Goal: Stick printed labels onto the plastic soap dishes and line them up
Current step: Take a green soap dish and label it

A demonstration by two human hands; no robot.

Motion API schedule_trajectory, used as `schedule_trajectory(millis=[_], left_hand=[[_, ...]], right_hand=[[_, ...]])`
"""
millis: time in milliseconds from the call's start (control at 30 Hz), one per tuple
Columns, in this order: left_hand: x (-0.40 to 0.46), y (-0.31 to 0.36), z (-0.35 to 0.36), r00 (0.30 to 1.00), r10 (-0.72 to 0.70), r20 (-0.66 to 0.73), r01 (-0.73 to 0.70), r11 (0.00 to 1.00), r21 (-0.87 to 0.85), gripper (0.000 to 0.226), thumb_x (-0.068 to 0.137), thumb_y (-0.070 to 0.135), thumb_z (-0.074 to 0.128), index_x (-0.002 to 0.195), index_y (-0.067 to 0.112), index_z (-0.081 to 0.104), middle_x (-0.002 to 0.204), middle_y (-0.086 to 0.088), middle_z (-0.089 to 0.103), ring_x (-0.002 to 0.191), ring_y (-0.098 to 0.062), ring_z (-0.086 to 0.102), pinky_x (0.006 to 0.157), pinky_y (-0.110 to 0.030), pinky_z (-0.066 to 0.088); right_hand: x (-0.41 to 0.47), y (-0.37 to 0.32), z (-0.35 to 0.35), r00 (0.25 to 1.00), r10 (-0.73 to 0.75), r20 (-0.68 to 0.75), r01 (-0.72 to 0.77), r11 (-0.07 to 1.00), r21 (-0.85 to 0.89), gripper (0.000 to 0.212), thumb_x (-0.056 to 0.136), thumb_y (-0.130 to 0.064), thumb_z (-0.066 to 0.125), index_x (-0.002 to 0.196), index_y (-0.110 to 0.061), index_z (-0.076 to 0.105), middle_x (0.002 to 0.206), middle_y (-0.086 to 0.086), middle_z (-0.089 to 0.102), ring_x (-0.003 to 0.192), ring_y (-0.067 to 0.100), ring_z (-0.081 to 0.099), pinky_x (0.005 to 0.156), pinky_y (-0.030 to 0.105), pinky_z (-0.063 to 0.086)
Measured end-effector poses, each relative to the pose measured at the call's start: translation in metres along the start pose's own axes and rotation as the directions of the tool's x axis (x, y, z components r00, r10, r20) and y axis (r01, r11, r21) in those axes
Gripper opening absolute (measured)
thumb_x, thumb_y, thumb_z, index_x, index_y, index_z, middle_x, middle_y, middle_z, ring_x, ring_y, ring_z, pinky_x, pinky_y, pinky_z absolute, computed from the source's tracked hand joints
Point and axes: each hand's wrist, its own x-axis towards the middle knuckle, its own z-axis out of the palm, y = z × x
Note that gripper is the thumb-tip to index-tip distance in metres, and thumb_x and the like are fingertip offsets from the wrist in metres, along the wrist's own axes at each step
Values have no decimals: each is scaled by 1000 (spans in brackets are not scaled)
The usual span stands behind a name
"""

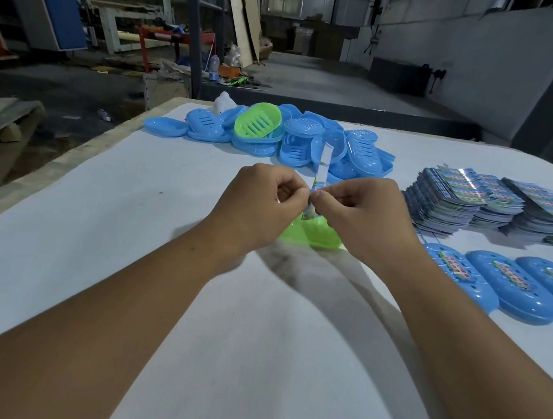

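You have two green soap dishes (258, 120) in view: one on top of the far pile, one under your hands. The blue dishes in the pile (308, 141) overlap too much to count, while three labelled blue dishes (510, 290) lie in a row at your right, a fourth just showing at the edge. The labels sit in about three stacks (471, 201), and one label strip (321, 166) is between your fingers.

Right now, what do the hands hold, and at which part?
Both the left hand and the right hand pinch one label strip at its lower end, above a green soap dish.
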Motion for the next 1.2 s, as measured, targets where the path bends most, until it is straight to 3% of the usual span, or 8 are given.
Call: schedule_trajectory(millis=[67,200,400,567,900,1033,1100,1200], left_hand=[[-1,2,0,998,58,12,-58,995,78,12,87,21,66,76,22,71,71,9,70,73,-10,65,71,-32,52],[-1,4,0,986,161,36,-164,975,152,12,88,18,64,79,16,72,75,5,70,73,-19,64,71,-41,52],[0,5,2,973,226,47,-230,956,182,8,87,14,66,83,12,72,78,0,70,75,-24,63,71,-44,51],[0,5,2,973,228,47,-232,959,163,8,87,13,66,84,11,73,78,-1,71,75,-24,64,71,-45,51],[-1,7,3,974,222,47,-227,960,167,8,87,13,65,83,13,72,79,-1,71,76,-23,64,71,-44,51],[0,4,3,984,178,20,-180,973,143,10,89,15,64,81,14,71,77,4,71,76,-18,64,73,-39,52],[1,3,4,992,122,-11,-120,989,91,11,90,18,64,82,16,69,75,8,69,75,-11,63,71,-26,50],[3,2,4,999,-6,-41,5,999,-40,13,93,19,62,81,18,66,69,12,63,66,-3,56,62,-15,42]], right_hand=[[0,-1,0,1000,-2,5,2,1000,-22,20,79,-32,67,67,-19,76,63,6,69,55,9,53,55,33,50],[-1,-2,1,1000,-10,8,10,998,-56,23,75,-29,62,65,-10,71,62,16,61,53,10,40,54,28,37],[-2,-3,1,999,-31,-34,27,991,-130,20,73,-33,62,63,-20,73,55,-4,64,48,5,46,46,23,39],[-1,-3,1,998,-48,-48,41,988,-148,18,74,-31,64,63,-19,73,52,-9,60,47,5,46,43,16,33],[0,-2,2,997,-28,-71,19,991,-131,17,74,-28,67,62,-16,71,55,-7,61,47,6,44,44,17,35],[-1,-2,0,998,-23,-56,19,997,-70,19,76,-24,66,57,-21,69,49,-8,59,45,3,43,44,16,34],[1,-2,-1,998,8,-56,-9,1000,-21,19,78,-21,66,60,-25,72,48,-15,60,44,0,47,46,14,37],[4,-1,-5,993,104,-47,-99,990,96,18,86,-19,66,72,-20,77,61,-2,70,51,4,54,52,26,49]])
